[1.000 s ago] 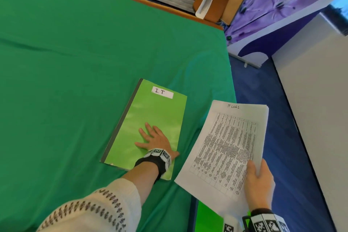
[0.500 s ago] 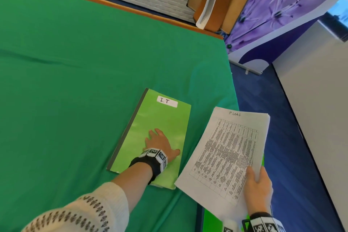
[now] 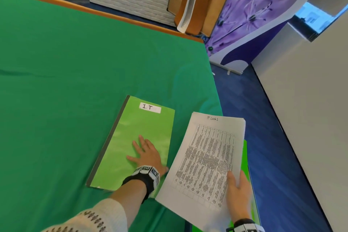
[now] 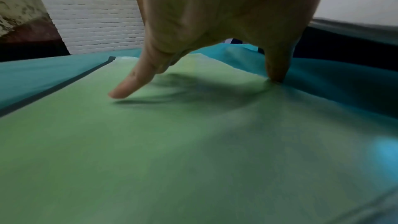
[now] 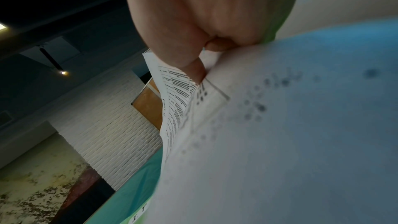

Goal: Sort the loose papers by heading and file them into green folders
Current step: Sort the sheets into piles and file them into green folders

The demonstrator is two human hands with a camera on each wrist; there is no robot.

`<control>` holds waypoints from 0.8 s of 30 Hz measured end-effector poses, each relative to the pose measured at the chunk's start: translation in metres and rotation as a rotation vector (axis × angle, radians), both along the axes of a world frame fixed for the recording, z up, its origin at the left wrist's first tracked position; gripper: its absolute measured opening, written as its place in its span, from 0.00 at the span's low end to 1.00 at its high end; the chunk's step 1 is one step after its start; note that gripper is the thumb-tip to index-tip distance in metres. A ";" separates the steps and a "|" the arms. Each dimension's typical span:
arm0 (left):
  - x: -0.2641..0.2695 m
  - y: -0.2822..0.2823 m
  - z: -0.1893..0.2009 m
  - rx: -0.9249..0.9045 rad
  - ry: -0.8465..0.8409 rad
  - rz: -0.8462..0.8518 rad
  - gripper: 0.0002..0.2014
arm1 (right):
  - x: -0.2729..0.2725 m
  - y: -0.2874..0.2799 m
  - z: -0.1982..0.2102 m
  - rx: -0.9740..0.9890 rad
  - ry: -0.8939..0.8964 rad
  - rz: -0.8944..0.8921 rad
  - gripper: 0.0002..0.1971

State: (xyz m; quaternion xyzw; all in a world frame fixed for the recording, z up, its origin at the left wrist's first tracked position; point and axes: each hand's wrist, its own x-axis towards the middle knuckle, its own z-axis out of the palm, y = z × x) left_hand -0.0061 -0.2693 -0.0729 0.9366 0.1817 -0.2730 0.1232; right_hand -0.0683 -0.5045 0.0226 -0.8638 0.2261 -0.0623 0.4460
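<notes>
Compared with half a second ago, the left hand (image 3: 146, 153) has its fingers spread flatter and wider on the green folder (image 3: 135, 143); before, they were drawn closer together. The folder itself has not shifted on the green tablecloth (image 3: 75, 73). It lies closed, dark spine to the left, near the table's right edge. The left wrist view shows the thumb (image 4: 277, 67) at the folder's right edge.

The right hand (image 3: 238, 192) still grips the sheaf of papers (image 3: 209, 156) at its lower right corner, thumb on top, held just right of the folder and above a second green folder (image 3: 244, 156).

Legible writing: a white label (image 3: 150, 108) on the folder reads "I.T"; the top sheet is headed "IT LOGS" over a printed table too fine to read.
</notes>
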 end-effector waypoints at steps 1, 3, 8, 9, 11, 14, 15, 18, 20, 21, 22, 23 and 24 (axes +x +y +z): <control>0.002 -0.002 -0.001 -0.008 0.024 0.021 0.69 | -0.001 -0.001 -0.002 0.007 0.007 -0.008 0.13; 0.004 -0.005 0.000 -0.011 0.063 0.037 0.69 | -0.004 -0.004 -0.007 0.020 0.025 -0.023 0.13; 0.005 -0.008 0.011 -0.012 0.108 -0.032 0.61 | -0.011 -0.006 -0.014 0.039 0.057 -0.071 0.11; 0.005 -0.010 0.015 -0.034 0.087 -0.085 0.57 | -0.011 -0.008 -0.013 0.036 0.059 -0.072 0.11; 0.007 -0.012 0.026 -0.102 0.036 -0.214 0.52 | -0.011 -0.013 -0.010 0.041 0.057 -0.090 0.10; 0.011 -0.004 0.055 -0.155 -0.008 -0.370 0.49 | -0.009 -0.021 -0.003 0.065 0.054 -0.120 0.11; 0.011 0.002 0.070 -0.178 -0.030 -0.407 0.44 | -0.009 -0.023 0.000 0.072 0.054 -0.130 0.12; 0.008 0.030 0.117 -0.288 -0.092 -0.412 0.10 | -0.004 -0.022 -0.002 0.089 0.060 -0.143 0.15; 0.002 0.059 0.140 -0.314 -0.202 -0.362 0.03 | 0.001 -0.016 -0.006 0.067 0.058 -0.129 0.15; -0.001 0.076 0.150 -0.309 -0.275 -0.334 0.05 | 0.005 -0.011 -0.008 0.062 0.052 -0.118 0.14; -0.006 0.094 0.159 -0.293 -0.351 -0.304 0.08 | 0.009 -0.002 -0.010 0.059 0.049 -0.099 0.14; -0.010 0.112 0.168 -0.273 -0.420 -0.276 0.11 | 0.014 0.007 -0.013 0.061 0.047 -0.076 0.14; -0.015 0.131 0.175 -0.260 -0.477 -0.247 0.14 | 0.019 0.018 -0.014 0.068 0.044 -0.044 0.14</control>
